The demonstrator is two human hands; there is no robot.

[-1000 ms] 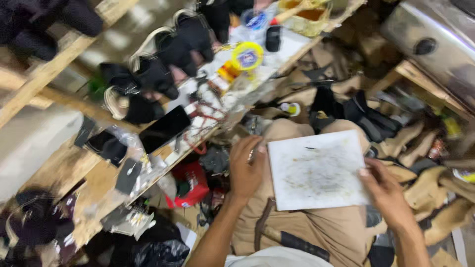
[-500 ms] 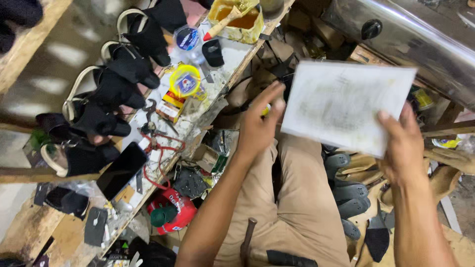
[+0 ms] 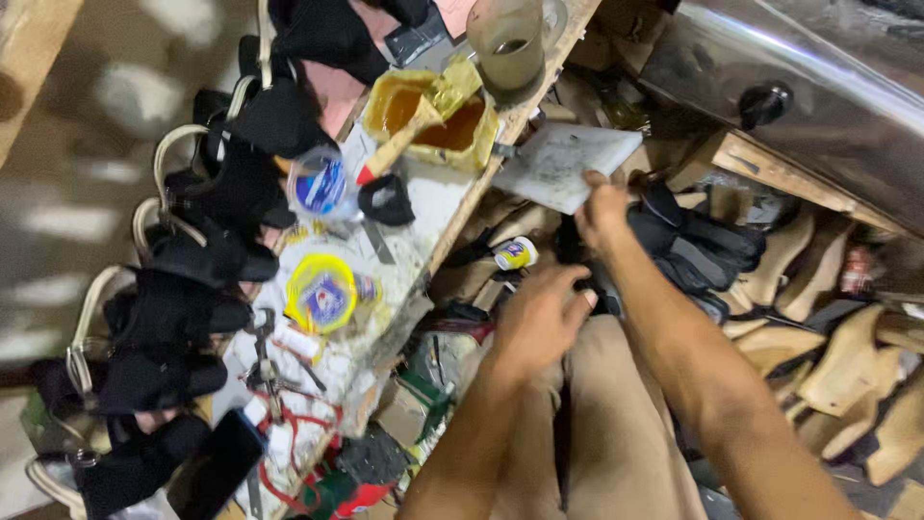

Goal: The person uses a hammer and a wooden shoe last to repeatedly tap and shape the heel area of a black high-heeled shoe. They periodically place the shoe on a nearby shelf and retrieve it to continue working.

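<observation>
right hand (image 3: 604,207): extended up and away from the body, fingers pinched shut on the near edge of a grey scuffed board (image 3: 566,164). Edge grip only, so the flat face stays clear.
board position: tilted, far end touching the edge of the workbench (image 3: 438,207), just beside the yellow glue tub (image 3: 433,114); near end hangs out over the gap, carried by the right hand alone.
left hand (image 3: 541,320): empty, fingers loosely curled, half open, hovering over the lap in tan trousers (image 3: 616,443). Touches nothing that can be made out.
near left hand: small tube with a yellow cap (image 3: 515,254), just above the knuckles, lying among the scraps below the bench edge.
glue tub: open, brush handle leaning out of it, sits beyond the right hand, within reach.
bench, left of both hands: yellow-rimmed lid (image 3: 320,292), blue-topped jar (image 3: 318,185), row of black shoe uppers (image 3: 207,260) along the far edge, out of the working zone.
right of right arm: wooden shoe lasts (image 3: 847,356) piled on the floor, well apart from the hands.
</observation>
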